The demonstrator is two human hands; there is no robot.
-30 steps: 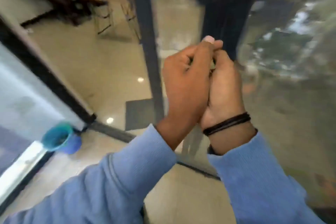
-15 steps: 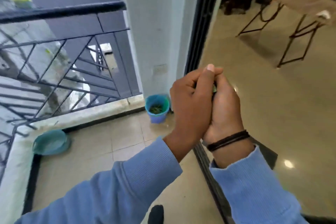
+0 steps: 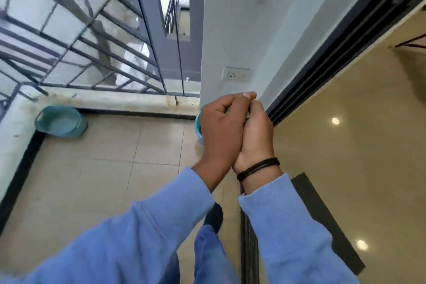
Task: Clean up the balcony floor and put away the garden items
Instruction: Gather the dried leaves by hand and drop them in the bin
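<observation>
My left hand (image 3: 222, 131) and my right hand (image 3: 257, 136) are cupped together at chest height, fingers curled round a small clump of green plant scraps (image 3: 247, 115) that barely shows between them. Just beyond and below them a blue bucket (image 3: 197, 128) stands on the balcony floor by the wall; only its left rim shows past my left hand. A teal plastic basin (image 3: 60, 121) sits in the far left corner of the balcony, against the low ledge.
A dark metal railing (image 3: 87, 44) runs along the ledge at the far side. The sliding-door track (image 3: 247, 226) divides the tiled balcony floor (image 3: 103, 180) from the glossy indoor floor on the right. A wall socket (image 3: 236, 74) is above my hands.
My view has swung left from the glass door to the balcony and tipped down. The bucket now lies right behind my clasped hands. The hands stay pressed together throughout.
</observation>
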